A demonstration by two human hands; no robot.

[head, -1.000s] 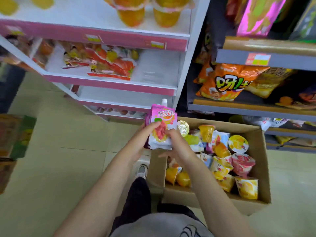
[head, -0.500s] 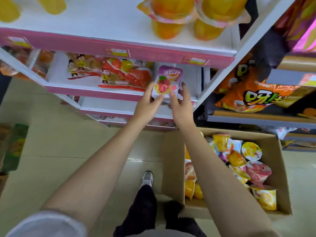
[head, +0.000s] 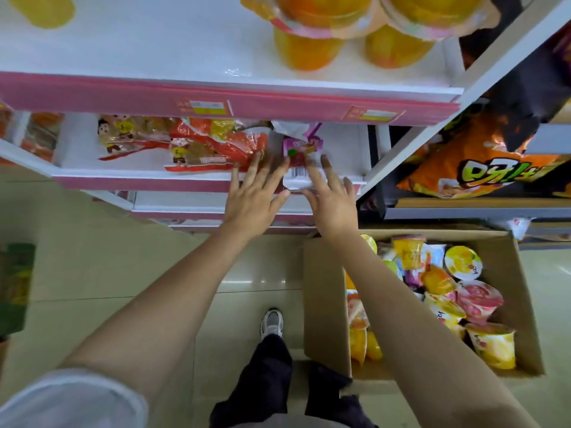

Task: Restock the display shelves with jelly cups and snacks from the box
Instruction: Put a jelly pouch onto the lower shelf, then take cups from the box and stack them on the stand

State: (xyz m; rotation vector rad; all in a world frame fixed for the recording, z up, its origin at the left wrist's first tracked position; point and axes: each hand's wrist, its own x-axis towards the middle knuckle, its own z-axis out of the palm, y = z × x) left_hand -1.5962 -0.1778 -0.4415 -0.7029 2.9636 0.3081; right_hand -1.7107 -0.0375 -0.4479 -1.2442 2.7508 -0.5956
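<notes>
A pink and white jelly pouch (head: pixel 301 159) lies flat on the second pink-edged shelf (head: pixel 139 182), barcode end towards me. My left hand (head: pixel 256 196) and my right hand (head: pixel 332 197) flank it with straight, spread fingers, fingertips touching its sides. A cardboard box (head: pixel 324 304) on the floor at lower right holds several jelly cups (head: pixel 463 264) and pouches.
Orange snack bags (head: pixel 197 143) fill the shelf left of the pouch. Big yellow jelly cups (head: pixel 309 41) stand on the top shelf. An orange chip bag (head: pixel 479 162) lies on the dark rack at right. My shoe (head: pixel 272 322) is beside the box.
The pouch went from being held upright over the box up to the second shelf and now lies flat there. Both hands have let go and flattened beside it.
</notes>
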